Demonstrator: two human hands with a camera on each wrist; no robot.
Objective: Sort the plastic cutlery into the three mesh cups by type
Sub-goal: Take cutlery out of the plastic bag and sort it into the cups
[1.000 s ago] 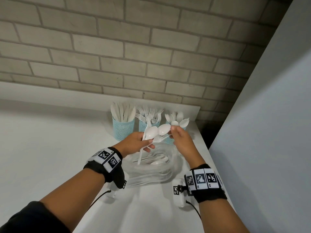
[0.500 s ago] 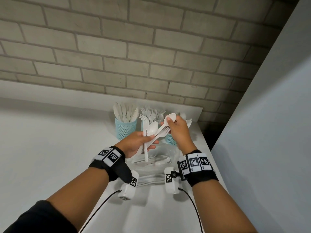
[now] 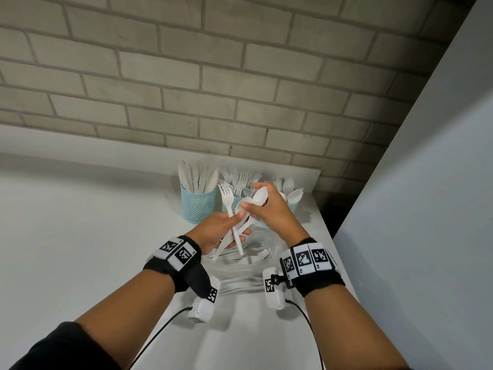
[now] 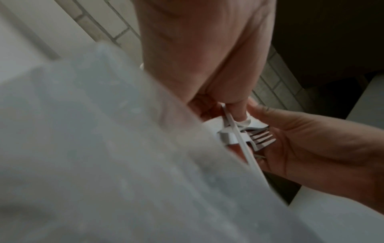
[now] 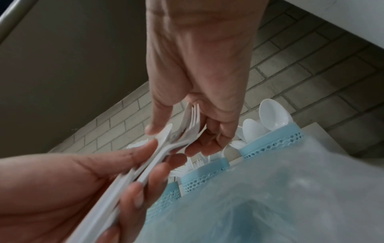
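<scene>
Three light-blue mesh cups stand at the back of the table: the knife cup, the fork cup partly hidden behind the hands, and the spoon cup. My left hand grips a bundle of white cutlery by the handles, with a fork sticking up. My right hand holds one white spoon in its fingers. Its thumb presses on the bowl of a second spoon in the bundle. In the right wrist view, fork tines show between the right fingers.
A clear plastic bag with more white cutlery lies on the white table under the hands. A brick wall runs behind the cups. A grey panel stands along the table's right edge.
The right hand pulled a spoon out of the bundle and lifted it. It has now come back to the bundle with that spoon, and its thumb touches a second spoon.
</scene>
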